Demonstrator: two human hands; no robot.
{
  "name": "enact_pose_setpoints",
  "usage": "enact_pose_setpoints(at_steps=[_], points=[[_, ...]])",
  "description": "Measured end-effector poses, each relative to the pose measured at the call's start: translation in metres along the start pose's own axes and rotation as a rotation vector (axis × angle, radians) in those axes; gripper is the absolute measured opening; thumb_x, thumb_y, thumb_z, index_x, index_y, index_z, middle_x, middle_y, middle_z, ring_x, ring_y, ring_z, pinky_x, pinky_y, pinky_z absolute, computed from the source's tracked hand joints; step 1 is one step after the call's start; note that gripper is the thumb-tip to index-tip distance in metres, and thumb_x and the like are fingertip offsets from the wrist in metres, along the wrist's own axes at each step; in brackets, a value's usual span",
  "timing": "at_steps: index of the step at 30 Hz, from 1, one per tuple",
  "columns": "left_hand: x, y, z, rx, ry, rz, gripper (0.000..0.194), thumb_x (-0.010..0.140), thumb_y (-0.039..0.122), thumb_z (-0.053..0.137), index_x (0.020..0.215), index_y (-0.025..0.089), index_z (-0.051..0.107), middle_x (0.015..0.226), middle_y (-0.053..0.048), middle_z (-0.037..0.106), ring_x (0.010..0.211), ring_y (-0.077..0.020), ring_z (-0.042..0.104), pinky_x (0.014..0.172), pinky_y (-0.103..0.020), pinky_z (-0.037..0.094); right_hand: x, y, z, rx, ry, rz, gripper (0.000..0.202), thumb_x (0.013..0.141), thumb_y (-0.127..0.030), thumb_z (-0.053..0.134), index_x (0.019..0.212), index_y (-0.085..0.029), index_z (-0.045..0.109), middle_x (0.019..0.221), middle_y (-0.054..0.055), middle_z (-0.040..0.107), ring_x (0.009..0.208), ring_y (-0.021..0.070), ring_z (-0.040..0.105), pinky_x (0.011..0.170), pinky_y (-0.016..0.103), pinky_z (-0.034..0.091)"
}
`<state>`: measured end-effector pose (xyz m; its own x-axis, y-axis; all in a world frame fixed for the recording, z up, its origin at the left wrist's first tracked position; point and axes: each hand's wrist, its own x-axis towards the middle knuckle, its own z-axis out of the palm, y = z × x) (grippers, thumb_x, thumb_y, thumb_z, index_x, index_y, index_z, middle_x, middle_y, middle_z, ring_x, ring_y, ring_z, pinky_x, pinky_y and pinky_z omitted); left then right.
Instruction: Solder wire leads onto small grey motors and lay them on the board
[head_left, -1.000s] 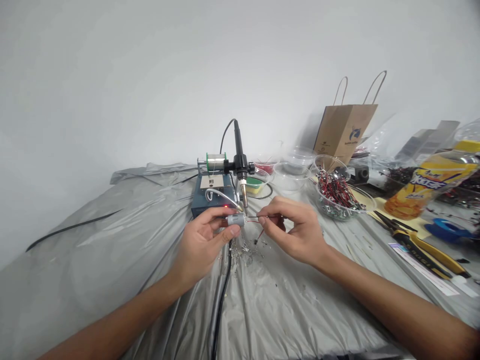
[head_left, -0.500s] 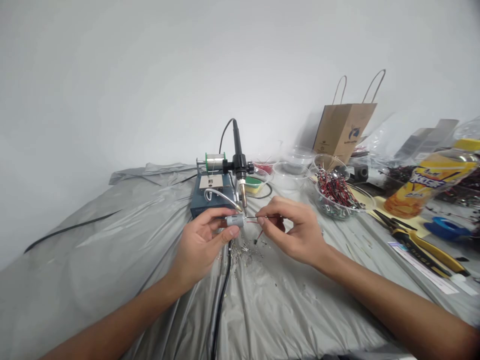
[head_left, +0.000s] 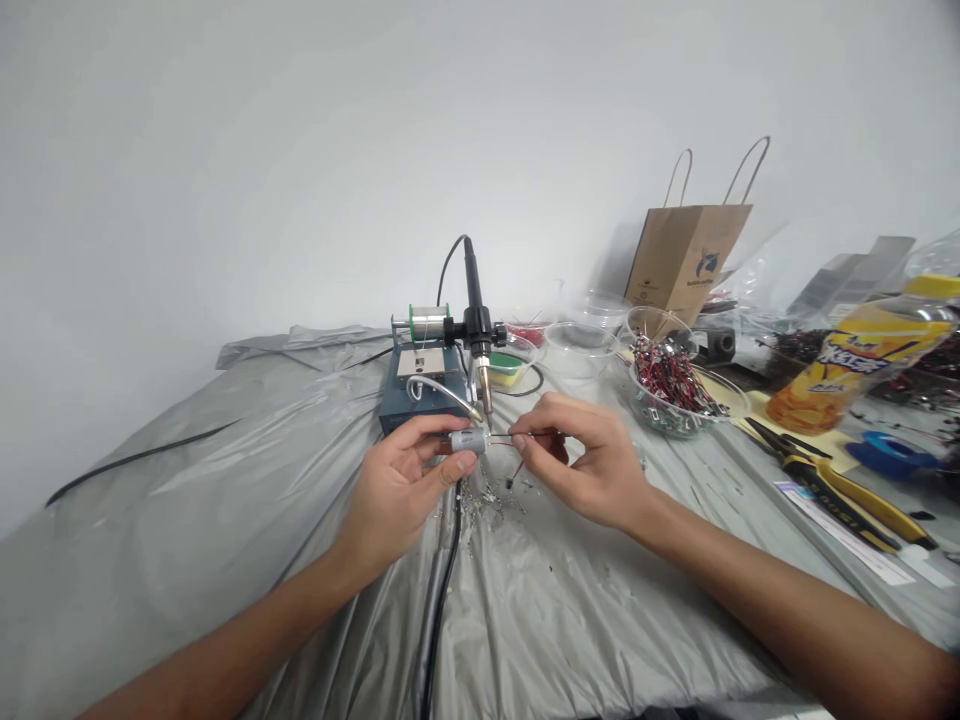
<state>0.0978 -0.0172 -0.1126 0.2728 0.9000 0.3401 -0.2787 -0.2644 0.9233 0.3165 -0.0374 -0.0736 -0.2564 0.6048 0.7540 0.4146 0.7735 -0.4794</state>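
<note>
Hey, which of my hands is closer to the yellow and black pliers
Right. Your right hand, fingers pinching thin wires, is left of the pliers. Your left hand, holding the gray cylinder, is farther left of them.

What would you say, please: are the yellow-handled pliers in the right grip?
No, the pliers lie on the table to the right, while the right grip pinches thin wires.

1 paper bag (head_left: 688, 262); 1 bottle (head_left: 847, 370) near blue roll (head_left: 881, 460).
</note>
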Motion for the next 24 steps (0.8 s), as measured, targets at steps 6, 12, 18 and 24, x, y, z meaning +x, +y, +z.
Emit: enact_pose_setpoints(at_steps=[6,12,18,24], points=[[0.0006,0.0018,0.0013,0.029,-0.004,-0.002,0.028,0.087,0.028,0.084,0.111,0.023,0.072,0.109,-0.005,0.074,0.099,-0.0155,0.069,0.085,-0.023,0.059,-0.0009,0.0005,0.0003,0.001,-0.005,-0.005,0.008,0.089,-0.012,0.065,0.087,-0.012,0.073,0.068,0.002,0.056,0.06,0.0102,0.049,0.052,0.023,0.041],[0.0006,-0.0001,-0.0007,0.024,-0.017,-0.002,0.028,0.088,0.027,0.083,0.112,0.022,0.071,0.11,-0.006,0.073,0.098,-0.0164,0.07,0.083,-0.023,0.059,-0.0004,-0.0001,0.0006,0.009,-0.006,-0.019,0.008,0.089,-0.011,0.065,0.087,-0.012,0.073,0.069,0.002,0.058,0.061,0.0101,0.05,0.053,0.023,0.042],[0.0002,0.0002,-0.0014,0.009,-0.021,-0.011,0.028,0.087,0.026,0.084,0.112,0.022,0.072,0.112,-0.006,0.073,0.097,-0.0165,0.07,0.083,-0.023,0.06,-0.0009,-0.0002,0.0006,0.001,-0.007,-0.014,0.008,0.089,-0.011,0.065,0.087,-0.014,0.073,0.069,0.002,0.057,0.06,0.0102,0.05,0.053,0.023,0.042],[-0.0001,0.0013,-0.0005,-0.003,-0.017,-0.011,0.028,0.086,0.026,0.084,0.111,0.022,0.072,0.111,-0.006,0.074,0.098,-0.0174,0.071,0.083,-0.024,0.06,-0.0001,-0.0002,0.0001,-0.001,-0.01,-0.005,0.009,0.089,-0.012,0.065,0.087,-0.014,0.073,0.069,0.002,0.057,0.06,0.0104,0.049,0.052,0.024,0.041]])
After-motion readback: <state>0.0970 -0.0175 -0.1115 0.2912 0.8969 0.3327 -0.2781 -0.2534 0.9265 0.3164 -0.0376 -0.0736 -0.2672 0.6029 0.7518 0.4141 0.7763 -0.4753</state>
